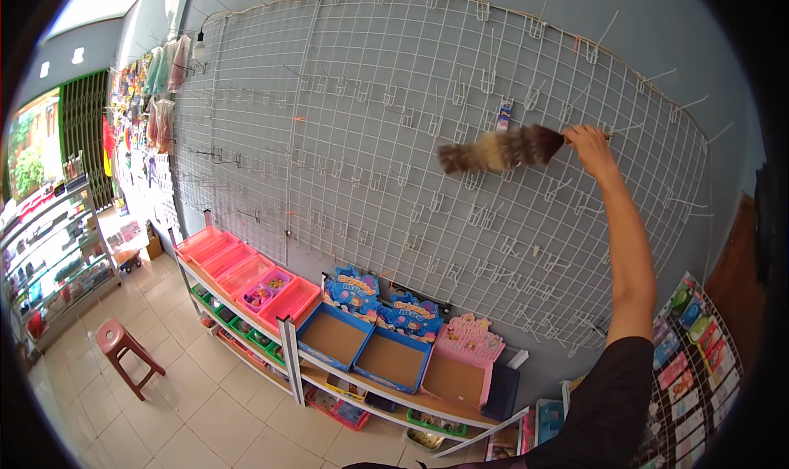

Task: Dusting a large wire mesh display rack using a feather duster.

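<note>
My right hand is raised and grips the handle of a feather duster. The duster's brown and tan feathers stretch leftward across a white wire grid panel on the grey wall. Metal display hooks stick out from the grid all around it. Just above the feathers hangs a small packaged item in blue and white. Whether the feathers touch the wires cannot be told. My left hand is out of view.
Below the grid, a low metal shelf carries pink plastic trays, blue cardboard display boxes and a pink one. A brown plastic stool stands on the tiled floor. A glass showcase is at left, a wire rack of packets at right.
</note>
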`<state>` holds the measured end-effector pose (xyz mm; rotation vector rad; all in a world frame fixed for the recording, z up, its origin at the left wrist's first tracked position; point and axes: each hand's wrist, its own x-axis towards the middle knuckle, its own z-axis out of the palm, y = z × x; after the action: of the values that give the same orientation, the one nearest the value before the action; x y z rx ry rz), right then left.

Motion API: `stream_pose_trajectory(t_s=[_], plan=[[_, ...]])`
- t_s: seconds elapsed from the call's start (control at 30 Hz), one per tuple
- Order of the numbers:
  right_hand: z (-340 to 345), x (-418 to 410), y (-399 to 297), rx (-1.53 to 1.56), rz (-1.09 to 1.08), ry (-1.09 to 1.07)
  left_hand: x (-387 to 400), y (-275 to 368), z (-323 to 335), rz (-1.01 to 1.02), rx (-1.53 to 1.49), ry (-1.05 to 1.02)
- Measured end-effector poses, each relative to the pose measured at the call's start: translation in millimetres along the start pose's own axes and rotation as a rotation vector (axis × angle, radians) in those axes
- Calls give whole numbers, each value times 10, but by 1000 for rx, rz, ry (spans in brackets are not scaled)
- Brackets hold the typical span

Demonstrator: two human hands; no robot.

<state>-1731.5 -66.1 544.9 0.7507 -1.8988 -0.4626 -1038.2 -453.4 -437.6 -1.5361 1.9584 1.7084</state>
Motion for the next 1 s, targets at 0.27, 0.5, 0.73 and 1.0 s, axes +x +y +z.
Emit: stream_pose_trajectory(t_s=[0.27, 0.5, 0.73, 1.0], plan=[[654, -2, 365, 33, 98, -200, -264, -58, 367, 161, -232, 88], [703, -96, 496, 93, 100, -208, -123, 326, 387, 103, -166, 77], [319, -545, 995, 152, 105, 24, 55, 621, 187, 41, -94, 71], [-342, -1131, 1143, 179, 290, 36, 170, 733, 250, 15, -52, 125]])
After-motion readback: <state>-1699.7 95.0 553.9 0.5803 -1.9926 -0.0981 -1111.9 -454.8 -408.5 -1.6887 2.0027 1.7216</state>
